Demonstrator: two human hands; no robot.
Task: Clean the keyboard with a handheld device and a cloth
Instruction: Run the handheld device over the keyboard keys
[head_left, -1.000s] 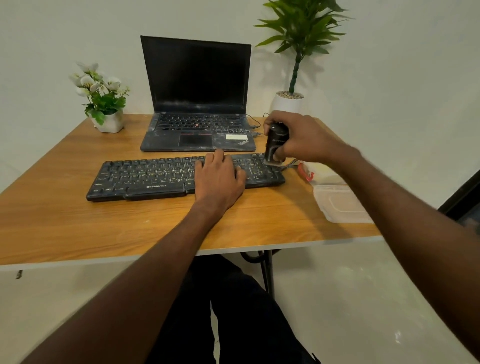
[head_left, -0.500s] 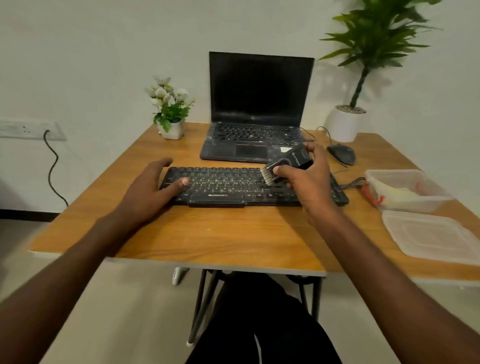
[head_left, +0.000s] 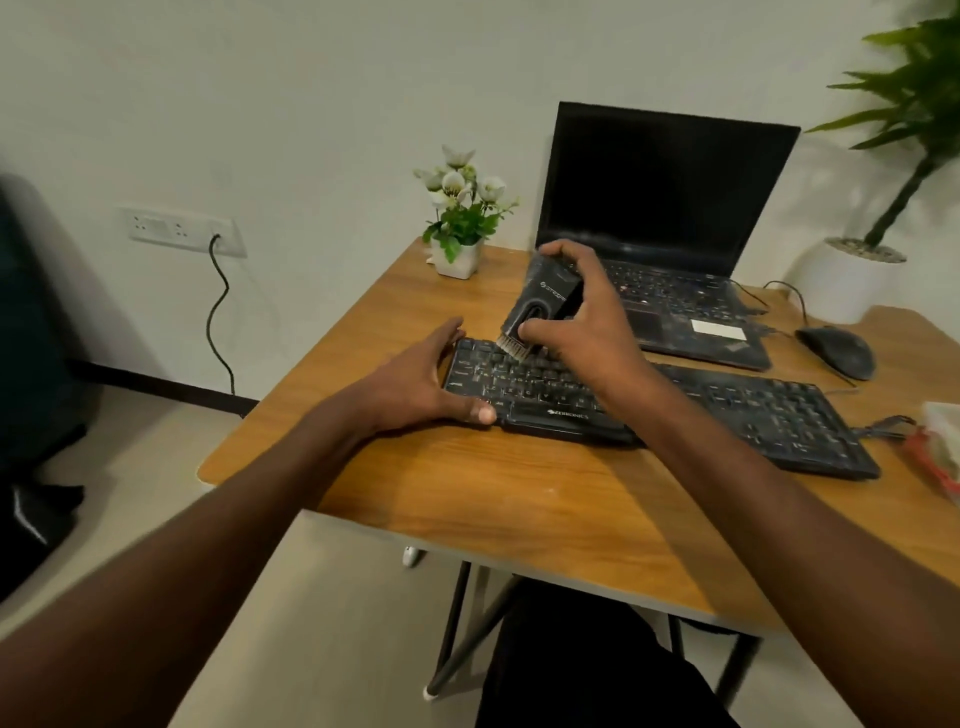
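A black keyboard (head_left: 753, 410) lies across the wooden table (head_left: 519, 509). My right hand (head_left: 587, 322) grips a black handheld cleaner (head_left: 545, 301) with a brush tip, tilted so the bristles touch the keys at the keyboard's far left corner. My left hand (head_left: 415, 384) holds the left end of the keyboard, fingers along its far edge and thumb at the front edge. No cloth is plainly visible.
An open black laptop (head_left: 670, 218) stands behind the keyboard, a mouse (head_left: 839, 351) to its right. A small flower pot (head_left: 460, 254) sits at the table's back left, a large potted plant (head_left: 852, 275) at the back right. A plastic container (head_left: 943, 441) shows at the right edge.
My right hand carried the cleaner from the keyboard's right end across to its left end. My left hand moved from the keys to the left end. My view turned left.
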